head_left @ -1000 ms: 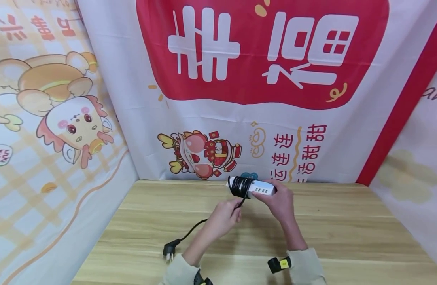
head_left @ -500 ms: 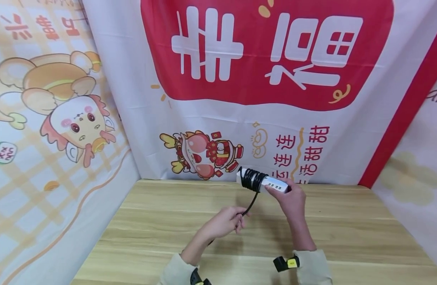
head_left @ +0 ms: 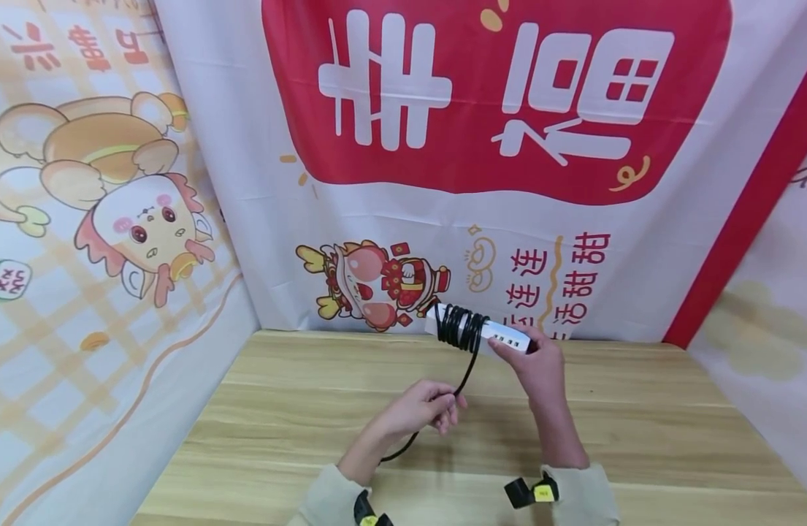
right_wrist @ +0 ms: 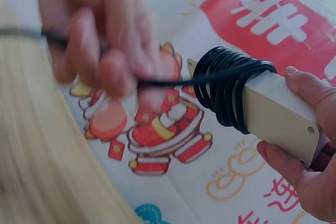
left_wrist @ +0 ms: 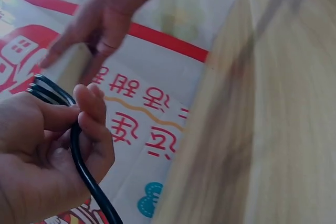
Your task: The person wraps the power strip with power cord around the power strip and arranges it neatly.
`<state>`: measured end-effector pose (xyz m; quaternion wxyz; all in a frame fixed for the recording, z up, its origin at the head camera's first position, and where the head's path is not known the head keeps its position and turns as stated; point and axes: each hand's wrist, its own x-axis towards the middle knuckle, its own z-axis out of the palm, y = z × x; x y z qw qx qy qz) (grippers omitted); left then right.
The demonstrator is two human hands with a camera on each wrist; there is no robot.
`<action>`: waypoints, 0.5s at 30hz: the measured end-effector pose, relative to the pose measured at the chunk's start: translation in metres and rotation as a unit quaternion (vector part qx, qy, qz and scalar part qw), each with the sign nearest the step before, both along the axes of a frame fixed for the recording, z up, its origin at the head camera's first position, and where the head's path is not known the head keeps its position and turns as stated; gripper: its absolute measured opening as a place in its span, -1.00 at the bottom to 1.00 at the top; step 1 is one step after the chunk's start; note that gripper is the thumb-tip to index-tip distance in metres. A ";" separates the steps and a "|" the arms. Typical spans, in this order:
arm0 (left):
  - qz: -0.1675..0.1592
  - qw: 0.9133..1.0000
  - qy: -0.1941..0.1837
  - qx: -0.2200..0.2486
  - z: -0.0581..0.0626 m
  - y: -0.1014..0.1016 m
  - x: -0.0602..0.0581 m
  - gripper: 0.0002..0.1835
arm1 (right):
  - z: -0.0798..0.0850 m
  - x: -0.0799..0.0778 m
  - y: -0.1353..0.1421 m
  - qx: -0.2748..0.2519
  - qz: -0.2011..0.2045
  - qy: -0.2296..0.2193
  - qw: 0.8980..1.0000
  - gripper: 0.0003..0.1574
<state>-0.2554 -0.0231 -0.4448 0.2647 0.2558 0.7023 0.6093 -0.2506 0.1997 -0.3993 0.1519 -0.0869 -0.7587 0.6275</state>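
My right hand (head_left: 540, 365) grips one end of a white power strip (head_left: 510, 337) and holds it above the back of the table. A black cord (head_left: 461, 326) is wound several times around the strip's other half. From the coil the cord runs down to my left hand (head_left: 424, 408), which pinches it between thumb and fingers. Past that hand the cord trails toward the left forearm, and its plug is hidden in the head view. In the right wrist view the strip's plain underside (right_wrist: 278, 109) shows, with the coils (right_wrist: 220, 90) side by side; the left hand is blurred there.
The wooden table (head_left: 278, 424) reaches back to a white and red printed cloth (head_left: 390, 208) hanging upright behind it. Another patterned cloth (head_left: 114, 241) stands along the left side. A pale cloth (head_left: 765, 329) hangs at the right. Each sleeve carries a small black wrist camera (head_left: 531, 492).
The power strip and right hand have shifted right. My left hand has drawn lower, away from the strip, leaving a longer span of cord. The plug, visible on the table earlier, is out of sight.
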 end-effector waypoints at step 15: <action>0.068 0.983 0.158 -0.064 -0.039 0.011 -0.020 -0.71 | 0.016 0.006 -0.012 -0.059 0.053 -0.025 0.997 -0.38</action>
